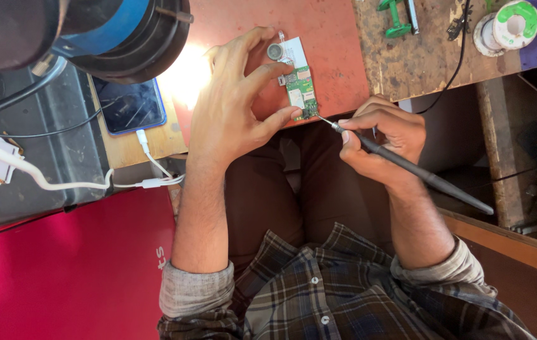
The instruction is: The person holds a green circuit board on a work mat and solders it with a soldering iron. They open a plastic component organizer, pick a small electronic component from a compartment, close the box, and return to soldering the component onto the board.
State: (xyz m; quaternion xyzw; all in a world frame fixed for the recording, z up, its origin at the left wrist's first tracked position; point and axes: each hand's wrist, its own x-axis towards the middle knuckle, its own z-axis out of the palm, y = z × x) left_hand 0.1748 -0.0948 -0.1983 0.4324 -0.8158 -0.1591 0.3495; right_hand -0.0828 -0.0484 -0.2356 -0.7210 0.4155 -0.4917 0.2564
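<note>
Left hand (234,104) spread over small green circuit board (301,92), thumb and forefinger pinning its edges against red mat (331,38). Right hand (382,138) gripping black soldering iron (416,169) pen-style, tip touching board's lower corner. Nearby: phone (131,106) on white cable (148,170) (screen dark), solder spool (515,24) on worn wooden bench (419,56).

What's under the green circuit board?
The green circuit board lies on the red mat, steadied by the left hand. The right hand holds the soldering iron at its lower edge. Its underside is hidden.
</note>
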